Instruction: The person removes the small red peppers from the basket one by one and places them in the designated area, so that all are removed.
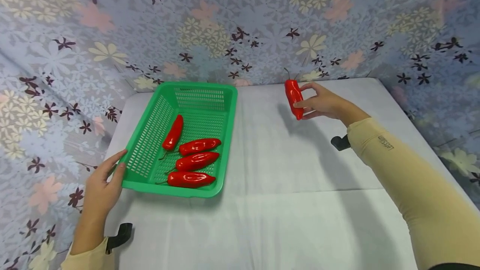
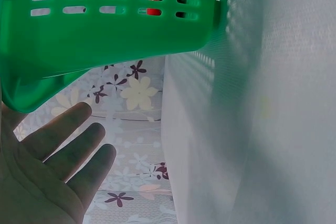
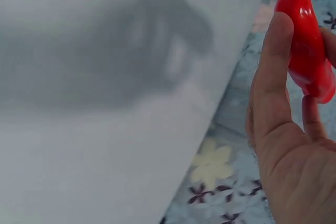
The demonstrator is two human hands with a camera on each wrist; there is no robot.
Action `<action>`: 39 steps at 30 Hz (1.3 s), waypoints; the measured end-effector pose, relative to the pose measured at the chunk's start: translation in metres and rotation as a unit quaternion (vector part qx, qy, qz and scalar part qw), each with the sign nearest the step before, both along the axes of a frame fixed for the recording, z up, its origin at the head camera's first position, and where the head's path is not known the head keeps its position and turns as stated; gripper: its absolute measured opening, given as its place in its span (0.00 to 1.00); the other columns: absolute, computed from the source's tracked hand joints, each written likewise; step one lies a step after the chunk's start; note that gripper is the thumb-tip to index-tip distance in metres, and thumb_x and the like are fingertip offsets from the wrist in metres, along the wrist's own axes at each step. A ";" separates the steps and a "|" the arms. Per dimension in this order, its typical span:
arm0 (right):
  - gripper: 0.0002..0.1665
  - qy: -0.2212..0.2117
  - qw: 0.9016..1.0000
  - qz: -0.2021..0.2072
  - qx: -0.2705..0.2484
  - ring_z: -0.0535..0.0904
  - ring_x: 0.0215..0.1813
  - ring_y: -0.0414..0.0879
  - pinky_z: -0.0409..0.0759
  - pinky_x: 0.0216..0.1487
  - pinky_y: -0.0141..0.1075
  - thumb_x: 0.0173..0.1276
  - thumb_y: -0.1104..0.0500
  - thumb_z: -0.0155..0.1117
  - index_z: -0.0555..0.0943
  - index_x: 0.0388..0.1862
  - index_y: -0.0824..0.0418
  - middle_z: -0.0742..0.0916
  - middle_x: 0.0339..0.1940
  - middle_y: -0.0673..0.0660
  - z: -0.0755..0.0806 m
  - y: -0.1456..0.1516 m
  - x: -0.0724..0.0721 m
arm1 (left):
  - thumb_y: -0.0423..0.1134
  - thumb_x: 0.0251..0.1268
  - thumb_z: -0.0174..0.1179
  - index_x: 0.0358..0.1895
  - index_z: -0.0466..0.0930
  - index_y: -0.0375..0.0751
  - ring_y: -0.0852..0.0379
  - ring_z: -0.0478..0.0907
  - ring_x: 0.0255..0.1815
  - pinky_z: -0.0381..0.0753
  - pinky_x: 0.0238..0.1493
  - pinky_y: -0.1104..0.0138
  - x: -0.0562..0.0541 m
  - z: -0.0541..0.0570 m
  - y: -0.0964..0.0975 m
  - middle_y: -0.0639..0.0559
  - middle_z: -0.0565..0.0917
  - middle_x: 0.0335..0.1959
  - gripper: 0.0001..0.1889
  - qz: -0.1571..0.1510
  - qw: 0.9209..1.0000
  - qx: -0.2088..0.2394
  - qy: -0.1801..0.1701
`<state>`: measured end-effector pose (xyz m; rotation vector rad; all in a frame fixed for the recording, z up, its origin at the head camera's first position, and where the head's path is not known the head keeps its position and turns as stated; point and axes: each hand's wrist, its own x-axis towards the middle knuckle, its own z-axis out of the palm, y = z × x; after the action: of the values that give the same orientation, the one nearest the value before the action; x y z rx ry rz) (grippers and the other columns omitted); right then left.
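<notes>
My right hand (image 1: 318,102) holds a glossy red chili pepper (image 1: 293,97) between thumb and fingers, raised over the back right of the table. The pepper hangs nearly upright, its stem pointing up. In the right wrist view, the fingers (image 3: 273,77) lie along both sides of the pepper (image 3: 304,40). At the left, my left hand (image 1: 103,182) pinches the near left corner of a green plastic basket (image 1: 228,136) by its rim. The left wrist view shows its other fingers (image 2: 79,153) stretched out, off the basket wall (image 2: 105,40). Several red chili peppers (image 1: 193,179) lie inside the basket.
A white cloth (image 1: 285,220) covers the table, with a seam across it. Flower-patterned fabric (image 1: 262,24) stands behind the table and at both sides. The right arm casts a shadow on the cloth. A black mount (image 1: 340,142) sits at the right wrist.
</notes>
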<state>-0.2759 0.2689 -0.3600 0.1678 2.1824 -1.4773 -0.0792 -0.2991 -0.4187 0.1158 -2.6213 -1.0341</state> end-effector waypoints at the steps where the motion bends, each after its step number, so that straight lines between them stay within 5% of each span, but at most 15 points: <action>1: 0.50 -0.003 1.000 -0.005 0.004 0.75 0.62 0.67 0.81 0.55 0.54 0.71 0.56 0.69 0.47 0.79 0.54 0.67 0.70 0.71 -0.003 0.004 0.001 | 0.42 0.79 0.51 0.70 0.75 0.46 0.36 0.69 0.69 0.67 0.65 0.38 0.000 0.000 0.001 0.38 0.74 0.69 0.21 0.001 1.000 0.000 -0.001; 8: 0.51 -0.023 0.999 -0.021 0.016 0.75 0.61 0.65 0.84 0.52 0.49 0.71 0.57 0.69 0.47 0.79 0.56 0.66 0.70 0.71 -0.029 0.012 0.009 | 0.43 0.80 0.50 0.71 0.75 0.48 0.37 0.69 0.69 0.67 0.66 0.39 -0.002 0.001 0.000 0.39 0.74 0.69 0.21 0.002 1.000 -0.002 -0.002; 16: 0.48 -0.036 0.993 -0.026 0.107 0.78 0.55 0.61 0.85 0.50 0.45 0.69 0.55 0.71 0.53 0.78 0.59 0.67 0.69 0.70 -0.056 0.002 0.015 | 0.43 0.80 0.49 0.72 0.73 0.47 0.35 0.68 0.69 0.66 0.65 0.36 0.000 0.003 -0.004 0.38 0.73 0.69 0.22 0.004 1.000 -0.004 -0.003; 26: 0.46 -0.034 0.989 -0.051 0.136 0.74 0.60 0.64 0.85 0.49 0.47 0.69 0.56 0.69 0.56 0.79 0.60 0.69 0.67 0.70 -0.061 0.001 0.020 | 0.43 0.80 0.49 0.72 0.73 0.46 0.34 0.68 0.70 0.65 0.65 0.35 0.004 0.003 -0.001 0.37 0.72 0.70 0.22 0.004 1.000 0.005 -0.006; 32: 0.50 -0.006 0.983 -0.028 0.181 0.74 0.61 0.65 0.83 0.53 0.50 0.68 0.48 0.70 0.55 0.80 0.60 0.70 0.68 0.72 -0.046 0.008 0.022 | 0.43 0.80 0.49 0.72 0.73 0.44 0.32 0.68 0.69 0.65 0.65 0.35 0.004 0.004 0.000 0.35 0.72 0.70 0.22 0.003 1.000 0.001 -0.010; 39: 0.68 0.124 0.978 -0.058 0.159 0.67 0.69 0.69 0.76 0.59 0.59 0.54 0.37 0.79 0.47 0.84 0.48 0.61 0.78 0.70 0.017 0.018 0.012 | 0.42 0.80 0.48 0.72 0.72 0.45 0.31 0.67 0.69 0.64 0.66 0.35 0.002 0.000 0.000 0.34 0.72 0.70 0.22 0.004 1.000 -0.004 -0.018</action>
<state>-0.2635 0.2870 -0.3432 0.2325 2.6462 -1.2536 -0.0776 -0.2992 -0.4184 0.1441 -2.6549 -1.0273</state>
